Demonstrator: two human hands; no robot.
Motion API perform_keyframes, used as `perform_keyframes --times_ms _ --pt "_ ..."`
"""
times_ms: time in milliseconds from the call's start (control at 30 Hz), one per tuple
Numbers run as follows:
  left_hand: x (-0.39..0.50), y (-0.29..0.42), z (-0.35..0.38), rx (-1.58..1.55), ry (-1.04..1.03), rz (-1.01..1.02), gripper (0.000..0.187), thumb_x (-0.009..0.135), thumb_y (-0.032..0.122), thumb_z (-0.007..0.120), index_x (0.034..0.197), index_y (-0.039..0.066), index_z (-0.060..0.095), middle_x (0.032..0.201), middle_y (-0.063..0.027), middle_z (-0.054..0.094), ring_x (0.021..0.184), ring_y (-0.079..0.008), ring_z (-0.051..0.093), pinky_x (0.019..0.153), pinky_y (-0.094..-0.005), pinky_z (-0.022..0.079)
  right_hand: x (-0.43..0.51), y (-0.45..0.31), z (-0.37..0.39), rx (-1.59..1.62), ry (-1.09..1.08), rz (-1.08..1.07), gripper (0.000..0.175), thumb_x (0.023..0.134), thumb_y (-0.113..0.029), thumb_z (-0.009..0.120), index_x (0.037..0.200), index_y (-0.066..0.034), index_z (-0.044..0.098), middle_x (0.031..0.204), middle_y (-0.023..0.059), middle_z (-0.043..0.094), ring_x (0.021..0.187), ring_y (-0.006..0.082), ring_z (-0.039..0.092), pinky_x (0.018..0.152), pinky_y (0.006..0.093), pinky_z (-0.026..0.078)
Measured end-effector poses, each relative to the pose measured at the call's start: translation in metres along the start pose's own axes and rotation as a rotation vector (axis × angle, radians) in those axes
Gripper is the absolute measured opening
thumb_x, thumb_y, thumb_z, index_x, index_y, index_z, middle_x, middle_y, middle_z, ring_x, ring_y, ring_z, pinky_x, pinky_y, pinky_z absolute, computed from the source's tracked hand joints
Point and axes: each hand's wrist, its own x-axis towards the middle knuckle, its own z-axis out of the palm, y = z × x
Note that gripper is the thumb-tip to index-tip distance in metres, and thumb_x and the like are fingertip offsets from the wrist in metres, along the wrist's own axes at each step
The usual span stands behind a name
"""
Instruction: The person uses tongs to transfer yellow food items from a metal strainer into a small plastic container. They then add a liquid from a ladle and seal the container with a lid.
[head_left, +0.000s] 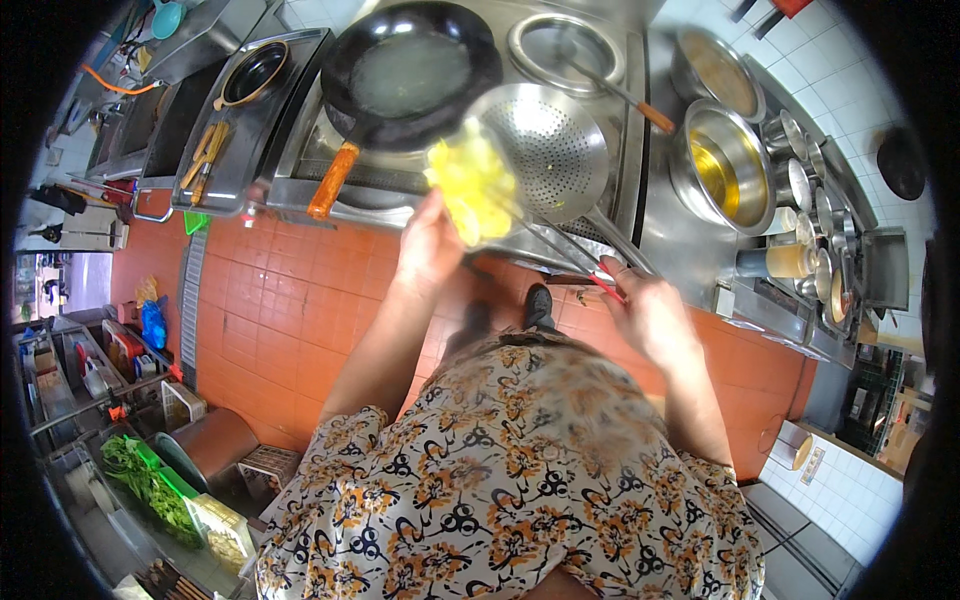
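Note:
My left hand grips a clear container of yellow food pieces, blurred, tilted over the edge of a perforated metal strainer. In my right hand are long thin utensils with red handle ends, probably chopsticks or tongs; their tips reach towards the container. The strainer's handle runs down to the same hand, but whether my fingers close around it is hard to tell. Left of the strainer, a dark wok with an orange-brown wooden handle holds cloudy liquid over the stove.
A ladle lies across a metal ring behind the strainer. On the right counter stand a steel bowl of yellow oil and several metal pots. A tray with wooden-handled tools is left. Red tiles cover the floor.

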Motion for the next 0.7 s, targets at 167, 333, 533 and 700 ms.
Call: perform_keyframes --times_ms 167,333,533,700 --pt "0.002 0.004 -0.013 0.012 0.087 0.005 0.04 0.106 0.024 0.053 0.139 0.002 0.052 0.138 -0.0115 0.06 0.126 -0.0267 0.059 0.111 -0.0455 0.045 -0.006 -0.009 -0.009 -0.114 -0.05 0.057 0.043 0.09 -0.019 0.072 0.129 -0.0039 0.064 0.098 0.0189 0.073 0.083 0.0397 0.07 0.075 0.0467 0.057" --pt "0.001 0.007 -0.021 0.014 0.057 0.009 0.039 0.105 0.021 0.056 0.138 0.001 0.053 0.136 -0.0124 0.062 0.122 -0.027 0.062 0.109 -0.0459 0.048 0.009 -0.014 0.001 -0.079 0.108 0.001 0.047 0.087 -0.016 0.073 0.131 -0.0038 0.062 0.103 0.0215 0.072 0.084 0.0407 0.071 0.077 0.0466 0.058" --pt "-0.008 0.003 -0.02 0.187 0.033 0.066 0.045 0.103 0.025 0.058 0.141 0.002 0.05 0.138 -0.0133 0.06 0.125 -0.0289 0.06 0.107 -0.0473 0.049 0.043 -0.022 0.022 -0.147 0.123 -0.033 0.046 0.087 -0.014 0.071 0.132 -0.0056 0.062 0.105 0.0217 0.071 0.087 0.0396 0.071 0.077 0.0464 0.058" --pt "-0.014 0.008 -0.024 0.157 0.13 0.088 0.039 0.103 0.017 0.059 0.136 -0.001 0.051 0.131 -0.0147 0.063 0.118 -0.0286 0.063 0.105 -0.0446 0.052 0.041 -0.029 0.022 -0.296 0.094 -0.126 0.049 0.088 -0.014 0.07 0.135 -0.0074 0.061 0.103 0.0189 0.071 0.085 0.0373 0.072 0.077 0.0452 0.058"
